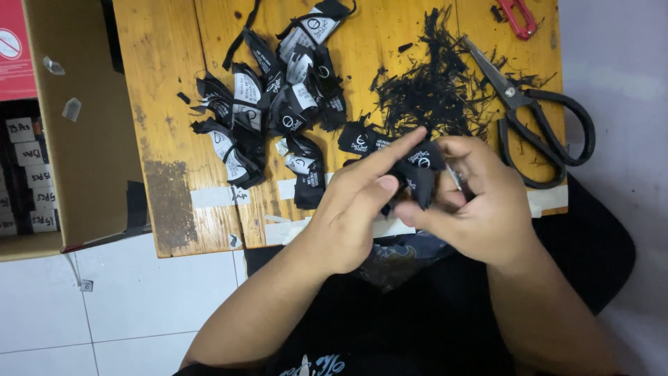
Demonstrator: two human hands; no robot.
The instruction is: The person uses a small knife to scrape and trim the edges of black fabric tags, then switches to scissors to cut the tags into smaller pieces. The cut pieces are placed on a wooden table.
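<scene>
Head view shows me both hands together over the near edge of the worn wooden desk (pixel 167 104). My left hand (pixel 351 209) and right hand (pixel 480 202) meet on a small black woven fabric label with white print (pixel 419 167), which is held just above the desk edge, in front of my body. The left fingers (pixel 393 150) are partly stretched, the index lying along the label, the thumb pressing from below. The right fingers (pixel 463 150) are curled and pinched on its other end.

I judge the label very light, soft and floppy. It folds easily and gives no resistance, so it is best to pinch it at both ends and keep it flat.

Near the hands lie a heap of similar black labels (pixel 278 90), a pile of thin black cut threads (pixel 435 87) and large black-handled scissors (pixel 539 115). A brown cardboard box (pixel 76 160) stands at the left.
</scene>
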